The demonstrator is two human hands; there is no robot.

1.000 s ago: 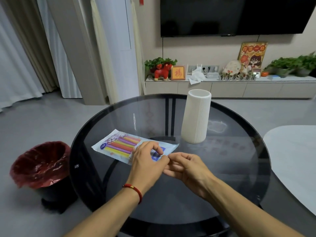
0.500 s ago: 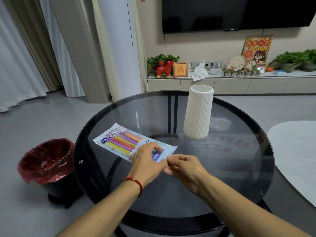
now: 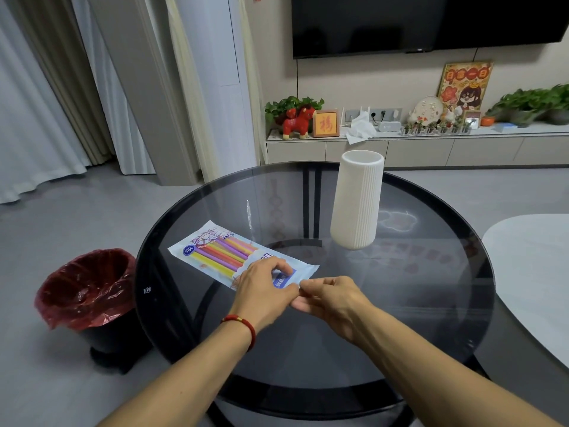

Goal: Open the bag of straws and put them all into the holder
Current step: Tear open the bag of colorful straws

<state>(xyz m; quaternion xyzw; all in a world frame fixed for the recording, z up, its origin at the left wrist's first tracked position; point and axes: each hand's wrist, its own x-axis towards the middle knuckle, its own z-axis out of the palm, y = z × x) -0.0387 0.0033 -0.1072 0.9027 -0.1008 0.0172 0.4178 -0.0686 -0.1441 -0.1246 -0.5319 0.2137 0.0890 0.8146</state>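
A flat plastic bag of coloured straws (image 3: pixel 221 251) lies on the round dark glass table (image 3: pixel 415 288), left of centre. My left hand (image 3: pixel 264 291) rests on the bag's near end and grips it, hiding part of the blue label. My right hand (image 3: pixel 332 297) pinches the same near corner of the bag with thumb and fingers. The two hands touch at that corner. A tall white ribbed holder (image 3: pixel 357 201) stands upright behind and to the right of the bag, apart from both hands.
A black bin with a red liner (image 3: pixel 86 288) stands on the floor to the left of the table. A pale second table (image 3: pixel 535 272) sits at the right edge. A TV cabinet with ornaments and plants (image 3: pixel 415 143) lines the far wall.
Both hands have stayed on the bag's near end, the fingers shifting slightly at the corner. The bag has not left the table. The view has tilted a little.
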